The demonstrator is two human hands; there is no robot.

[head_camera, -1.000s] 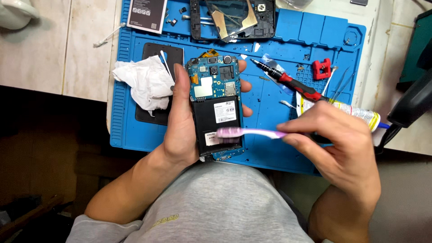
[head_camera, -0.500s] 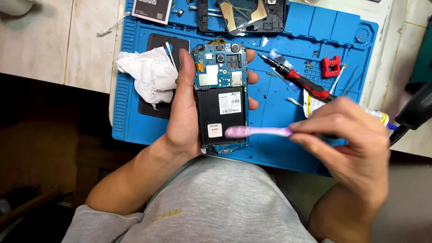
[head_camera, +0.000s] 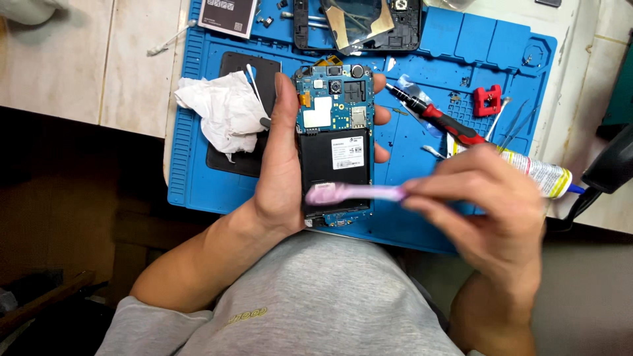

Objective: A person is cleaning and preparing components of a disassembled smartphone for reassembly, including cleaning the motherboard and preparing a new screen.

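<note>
Two hands: opened phone [head_camera: 334, 145], pink toothbrush [head_camera: 356, 193]

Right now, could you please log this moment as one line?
left hand: holds opened phone | right hand: toothbrush on phone's lower end | under: blue mat | nearby: tissue, screwdriver

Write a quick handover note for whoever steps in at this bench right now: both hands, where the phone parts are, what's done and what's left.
Left hand: grips the opened phone, back off, circuit board showing, over the blue mat.
Right hand: holds a pink toothbrush, its head on the phone's lower end.
On the mat: crumpled tissue, red-handled screwdriver, glue tube, phone frame at the top.
Done: phone is apart. Left: brushing in hand; nothing refitted.
</note>
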